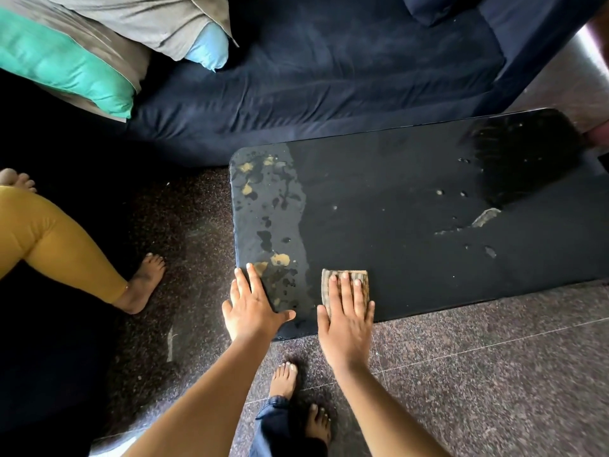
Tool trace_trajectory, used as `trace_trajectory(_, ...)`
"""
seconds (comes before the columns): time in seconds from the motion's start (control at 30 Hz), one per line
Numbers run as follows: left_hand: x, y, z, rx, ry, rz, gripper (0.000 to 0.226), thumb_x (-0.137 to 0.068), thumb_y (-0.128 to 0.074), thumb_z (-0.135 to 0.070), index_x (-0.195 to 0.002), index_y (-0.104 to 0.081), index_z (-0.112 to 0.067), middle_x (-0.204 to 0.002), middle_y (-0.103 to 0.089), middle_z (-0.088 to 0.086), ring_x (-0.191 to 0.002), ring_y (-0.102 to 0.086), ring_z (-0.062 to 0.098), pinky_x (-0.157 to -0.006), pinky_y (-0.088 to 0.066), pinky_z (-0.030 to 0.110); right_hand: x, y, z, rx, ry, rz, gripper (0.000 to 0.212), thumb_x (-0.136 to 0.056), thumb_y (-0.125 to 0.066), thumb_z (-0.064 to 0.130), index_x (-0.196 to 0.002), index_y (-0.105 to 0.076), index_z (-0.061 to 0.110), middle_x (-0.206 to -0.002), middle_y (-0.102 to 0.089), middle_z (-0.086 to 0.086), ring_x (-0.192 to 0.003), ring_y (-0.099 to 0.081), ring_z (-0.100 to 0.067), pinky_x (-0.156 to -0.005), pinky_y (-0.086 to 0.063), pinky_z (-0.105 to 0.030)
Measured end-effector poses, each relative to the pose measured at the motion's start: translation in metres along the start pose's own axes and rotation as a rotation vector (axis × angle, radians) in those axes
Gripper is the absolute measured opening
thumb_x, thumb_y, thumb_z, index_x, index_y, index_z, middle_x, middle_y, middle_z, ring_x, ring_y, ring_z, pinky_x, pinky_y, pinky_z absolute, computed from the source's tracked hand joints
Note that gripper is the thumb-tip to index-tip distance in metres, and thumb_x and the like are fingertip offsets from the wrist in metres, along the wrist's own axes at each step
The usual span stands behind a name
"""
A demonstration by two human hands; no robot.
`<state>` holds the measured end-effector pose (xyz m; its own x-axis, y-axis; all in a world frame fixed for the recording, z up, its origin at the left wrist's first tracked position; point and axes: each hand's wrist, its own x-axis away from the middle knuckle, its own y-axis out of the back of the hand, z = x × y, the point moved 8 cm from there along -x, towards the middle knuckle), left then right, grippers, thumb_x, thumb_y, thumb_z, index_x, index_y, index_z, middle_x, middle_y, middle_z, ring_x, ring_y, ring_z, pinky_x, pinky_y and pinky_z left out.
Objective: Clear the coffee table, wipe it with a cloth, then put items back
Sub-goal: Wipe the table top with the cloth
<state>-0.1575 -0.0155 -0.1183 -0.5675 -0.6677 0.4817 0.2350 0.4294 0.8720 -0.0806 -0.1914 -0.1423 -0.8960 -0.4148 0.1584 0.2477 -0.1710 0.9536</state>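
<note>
The right hand (346, 311) lay flat, fingers straight, pressing a folded, striped tan cloth (346, 282) onto the glossy black rectangular counter (412, 199) near its front edge. The left hand (252, 305) rested open, fingers spread, on the counter's near left corner, beside wet streaks (270, 209).

**Both hands flat, palms down**

The left hand (253, 306) lies palm down with its fingers straight toward 12 o'clock and its thumb stretched out toward 3 o'clock. The right hand (347, 313), just beside it at 3 o'clock, is also flat, fingers together pointing to 12. The bare left forearm (197, 400) enters from 7 o'clock, the right forearm (389, 410) from 5.
</note>
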Motion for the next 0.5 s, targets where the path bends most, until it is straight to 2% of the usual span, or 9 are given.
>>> trace_trajectory(0.07,0.000,-0.001,0.002,0.024,-0.004,-0.008,0.130,-0.067,-0.067,-0.069,-0.149,0.016,-0.014,-0.160,0.007,0.008,-0.147,-0.003,0.024,-0.115,-0.021,0.040,0.007,-0.004,0.028,-0.017,0.061,0.004,0.064,-0.089,-0.033,0.045,-0.149,-0.021,0.026,-0.154,-0.028,0.002,-0.142,-0.025,-0.021,-0.107,-0.027,-0.052)
trace_trajectory(0.13,-0.001,-0.002,0.003,0.061,-0.017,-0.009,0.129,-0.068,-0.070,-0.066,-0.150,0.015,-0.015,-0.160,0.006,0.008,-0.147,-0.003,0.024,-0.116,-0.020,0.039,0.013,-0.009,0.046,0.041,0.233,0.027,0.061,-0.091,-0.035,0.045,-0.148,-0.026,0.026,-0.154,-0.028,0.004,-0.143,-0.024,-0.020,-0.110,-0.027,-0.052)
trace_trajectory(0.3,-0.003,-0.004,0.008,0.128,-0.071,-0.006,0.129,-0.067,-0.074,-0.059,-0.150,0.015,-0.015,-0.160,0.005,0.008,-0.147,-0.005,0.024,-0.116,-0.019,0.039,-0.001,-0.006,0.041,0.241,0.522,0.064,0.066,-0.088,-0.036,0.053,-0.145,-0.035,0.020,-0.152,-0.034,-0.001,-0.143,-0.025,-0.021,-0.113,-0.015,-0.052)
trace_trajectory(0.37,-0.003,-0.002,0.012,0.137,-0.105,-0.015,0.129,-0.067,-0.075,-0.058,-0.151,0.014,-0.015,-0.161,0.004,0.006,-0.147,-0.008,0.023,-0.116,-0.020,0.039,-0.010,-0.008,0.040,0.259,0.478,0.072,0.067,-0.087,-0.036,0.050,-0.145,-0.036,0.016,-0.153,-0.032,-0.005,-0.143,-0.024,-0.022,-0.114,-0.015,-0.051)
trace_trajectory(0.5,-0.004,-0.001,0.022,0.186,-0.160,-0.046,0.124,-0.069,-0.075,-0.055,-0.152,0.007,-0.014,-0.161,-0.001,0.002,-0.146,-0.014,0.019,-0.114,-0.023,0.036,-0.003,-0.013,0.055,0.113,0.224,0.046,0.067,-0.088,-0.034,0.045,-0.149,-0.023,0.019,-0.156,-0.024,-0.006,-0.144,-0.021,-0.024,-0.114,-0.018,-0.049)
